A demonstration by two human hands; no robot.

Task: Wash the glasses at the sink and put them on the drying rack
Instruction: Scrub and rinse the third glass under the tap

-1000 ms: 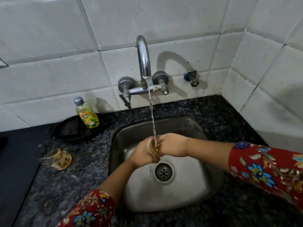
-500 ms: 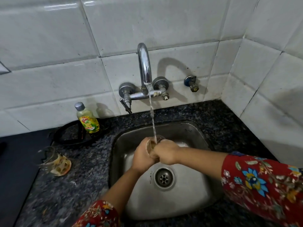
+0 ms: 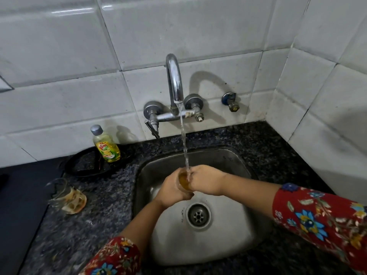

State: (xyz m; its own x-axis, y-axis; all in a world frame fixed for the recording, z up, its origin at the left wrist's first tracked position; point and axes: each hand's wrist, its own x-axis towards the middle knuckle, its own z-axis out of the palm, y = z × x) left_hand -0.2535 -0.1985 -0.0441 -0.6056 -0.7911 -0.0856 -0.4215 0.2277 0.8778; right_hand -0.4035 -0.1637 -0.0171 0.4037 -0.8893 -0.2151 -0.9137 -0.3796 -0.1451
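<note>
Closest to me, two red flowered sleeves, the left sleeve [image 3: 117, 257] and the right sleeve [image 3: 317, 219], reach in over the steel sink [image 3: 198, 249]. Above the drain [image 3: 198, 215] both hands meet on one glass [image 3: 183, 181]. The left hand [image 3: 170, 192] is wrapped round its near side from below, and the right hand [image 3: 206, 180] curls against its far right side. The glass is held mouth up, amber inside, right under the water stream [image 3: 183, 139]. Left of the basin, on the speckled counter [image 3: 103, 215], a second glass [image 3: 59, 192] lies tipped on its side. Behind it a yellow-green soap bottle [image 3: 106, 145] stands upright on a black tray [image 3: 85, 165]. The curved tap [image 3: 174, 80] comes out of the white tiled wall [image 3: 218, 32], with a small valve [image 3: 231, 101] to its right.
</note>
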